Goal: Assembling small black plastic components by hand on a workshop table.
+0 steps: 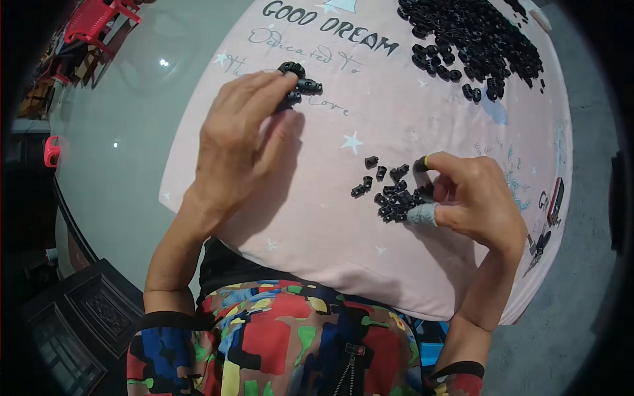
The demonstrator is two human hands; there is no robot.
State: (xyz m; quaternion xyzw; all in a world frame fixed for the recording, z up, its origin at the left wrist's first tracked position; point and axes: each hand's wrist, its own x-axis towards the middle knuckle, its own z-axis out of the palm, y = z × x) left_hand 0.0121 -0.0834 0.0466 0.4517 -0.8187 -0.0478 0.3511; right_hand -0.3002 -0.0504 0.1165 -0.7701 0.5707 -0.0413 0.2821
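My left hand reaches over the pink cloth at the upper left, fingers curved around several black plastic cord-lock pieces. Those pieces poke out past the index finger, and the palm side is hidden. Over on the right, my right hand sits at the edge of a loose cluster of smaller black plastic parts. Its thumb, wrapped in grey tape, and its index finger, capped in black with a yellow rim, are spread apart around the cluster's right side. No part is visibly gripped between them.
A large heap of black plastic pieces covers the far right of the pink cloth. Near the right edge lie a red and black object and small scissors-like snips. A red chair stands beyond, at the far left.
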